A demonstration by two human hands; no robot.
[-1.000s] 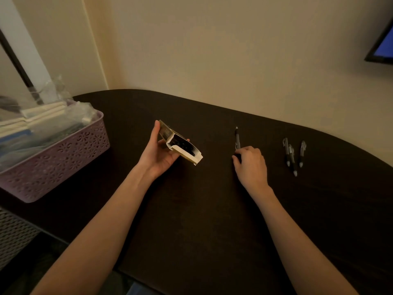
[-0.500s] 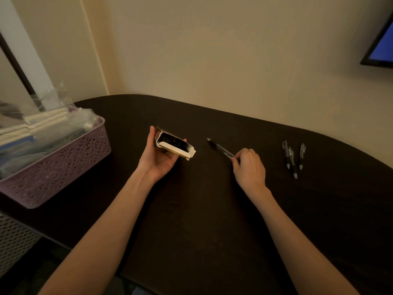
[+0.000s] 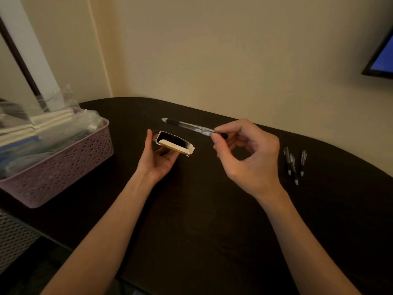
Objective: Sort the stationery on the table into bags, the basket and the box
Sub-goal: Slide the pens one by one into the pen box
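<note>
In the head view, a dark table is seen from above, its far edge set against a pale wall. A small open box is held in the left hand above the table, a little left of the middle; the thumb is laid along the box's left end and the fingers are curled under it, so the grip is closed round the box. The open mouth of the box is turned up and towards the far side, and its inside is dark.

A clear pen with a black grip section is pinched at its right end between thumb and fingertips of the right hand. The pen is held in the air, almost level, its tip pointed left, and it is seen just beyond the box's open mouth without touching it.

Three more pens are laid close together on the table to the right of the right hand, their tips turned towards the near side.

At the left edge of the table a pink perforated basket is placed, filled with clear bags and flat pale items whose kind cannot be told. A corner of a dark-framed screen is shown on the wall at the far right.
</note>
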